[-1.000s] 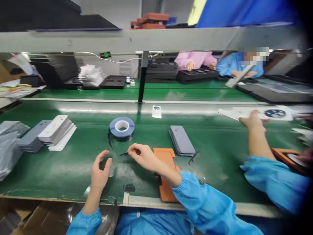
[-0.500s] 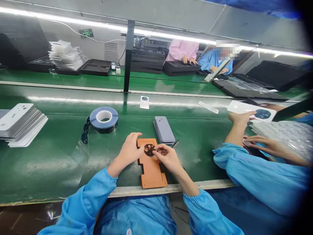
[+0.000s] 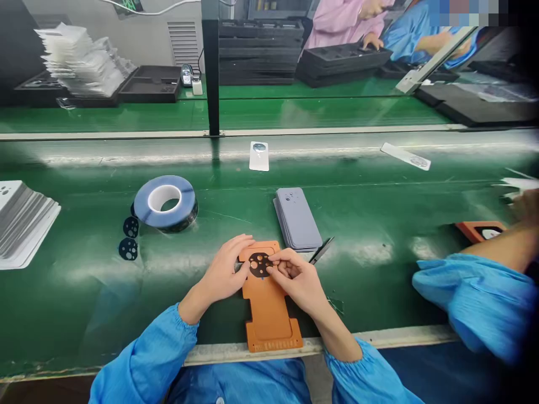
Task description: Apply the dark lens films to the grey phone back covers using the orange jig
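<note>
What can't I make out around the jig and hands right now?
- Head view: black disc edge, covered by right hand fingers.
- Jig top left corner, under left hand.
- Tweezers: partly behind right hand.
- White stack: cut off by left edge.
- Co-worker's hand: blurred, at right edge.

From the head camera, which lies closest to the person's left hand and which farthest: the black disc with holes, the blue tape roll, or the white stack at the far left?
1. black disc with holes: at the fingertips of the left hand, on the orange jig.
2. blue tape roll: up and to the left on the green belt.
3. white stack: at the far left edge.
</note>
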Demonstrator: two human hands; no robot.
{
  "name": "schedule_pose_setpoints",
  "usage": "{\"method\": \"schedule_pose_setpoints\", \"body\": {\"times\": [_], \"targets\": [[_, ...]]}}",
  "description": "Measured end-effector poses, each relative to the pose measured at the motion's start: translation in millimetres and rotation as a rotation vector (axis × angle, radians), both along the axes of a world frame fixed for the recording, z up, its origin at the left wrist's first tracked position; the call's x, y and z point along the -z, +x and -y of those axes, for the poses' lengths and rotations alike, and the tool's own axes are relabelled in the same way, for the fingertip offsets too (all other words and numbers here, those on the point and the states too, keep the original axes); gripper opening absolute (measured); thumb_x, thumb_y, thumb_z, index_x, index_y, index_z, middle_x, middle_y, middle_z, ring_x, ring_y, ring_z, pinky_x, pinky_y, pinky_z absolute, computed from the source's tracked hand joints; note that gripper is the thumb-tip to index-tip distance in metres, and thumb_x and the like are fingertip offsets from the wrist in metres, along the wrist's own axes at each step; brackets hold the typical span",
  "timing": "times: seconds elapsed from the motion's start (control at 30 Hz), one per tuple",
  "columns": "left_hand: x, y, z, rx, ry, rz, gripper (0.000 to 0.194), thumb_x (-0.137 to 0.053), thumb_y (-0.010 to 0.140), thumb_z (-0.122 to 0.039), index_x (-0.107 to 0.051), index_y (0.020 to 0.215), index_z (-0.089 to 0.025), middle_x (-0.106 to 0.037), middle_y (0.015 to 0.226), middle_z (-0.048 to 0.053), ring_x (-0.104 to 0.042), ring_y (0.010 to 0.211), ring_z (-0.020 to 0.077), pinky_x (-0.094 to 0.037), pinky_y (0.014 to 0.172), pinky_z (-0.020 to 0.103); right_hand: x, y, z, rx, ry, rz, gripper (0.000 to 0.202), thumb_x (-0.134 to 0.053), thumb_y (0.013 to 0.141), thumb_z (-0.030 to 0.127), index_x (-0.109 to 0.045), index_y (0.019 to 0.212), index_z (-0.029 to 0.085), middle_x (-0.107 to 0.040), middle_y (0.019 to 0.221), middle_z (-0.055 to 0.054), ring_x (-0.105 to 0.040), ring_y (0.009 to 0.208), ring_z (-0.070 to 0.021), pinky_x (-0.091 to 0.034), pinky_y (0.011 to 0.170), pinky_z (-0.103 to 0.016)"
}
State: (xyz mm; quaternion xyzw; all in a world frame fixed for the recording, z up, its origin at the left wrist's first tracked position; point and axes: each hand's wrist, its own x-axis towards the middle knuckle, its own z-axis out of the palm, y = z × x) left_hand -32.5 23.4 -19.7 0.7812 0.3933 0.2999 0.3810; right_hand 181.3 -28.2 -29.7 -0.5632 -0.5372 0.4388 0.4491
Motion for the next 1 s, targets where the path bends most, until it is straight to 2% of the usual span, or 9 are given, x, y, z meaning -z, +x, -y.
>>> {"method": "schedule_pose_setpoints", "body": {"times": [0.2,0.53,0.8,1.0], "targets": [[-4.3,0.3,-0.3,0.010,-0.041,-0.019,0.047,-0.051,0.095,-0.014,-0.054,0.141,-0.024,-0.054,0.151,0.010,-0.045,0.146,0.0271,-0.038,0.121,0.052,-5.9,2.2,0.8,0.034,-0.004,0.002,0.018,-0.074,0.087,0.040,-0.070,0.094,0.024,-0.062,0.089,-0.003,-0.045,0.058,-0.0111,-0.045,0.055,-0.028],[-6.5,4.1,-1.4,-0.007,-0.061,-0.050,0.041,-0.054,0.096,-0.018,-0.058,0.136,-0.025,-0.057,0.149,0.010,-0.046,0.144,0.0271,-0.039,0.120,0.052,-5.1,2.4,1.4,0.019,0.041,0.007,0.006,-0.071,0.090,0.026,-0.072,0.096,0.025,-0.061,0.092,-0.001,-0.044,0.056,-0.0095,-0.044,0.056,-0.028],[-10.4,7.0,-2.6,-0.007,-0.060,-0.057,0.040,-0.056,0.094,-0.019,-0.061,0.133,-0.025,-0.059,0.147,0.009,-0.048,0.143,0.0269,-0.040,0.119,0.050,-5.1,4.7,1.1,0.060,0.023,0.040,0.008,-0.074,0.089,0.031,-0.074,0.094,0.025,-0.057,0.085,0.000,-0.048,0.060,-0.0114,-0.045,0.058,-0.029],[-11.0,6.9,-2.6,-0.011,-0.074,-0.074,0.033,-0.057,0.092,-0.018,-0.068,0.122,-0.024,-0.058,0.146,0.010,-0.050,0.141,0.0278,-0.042,0.117,0.050,-3.1,12.5,5.9,0.102,-0.093,0.024,0.015,-0.077,0.086,0.037,-0.074,0.088,0.022,-0.060,0.080,-0.001,-0.055,0.068,-0.0142,-0.048,0.061,-0.028]]}}
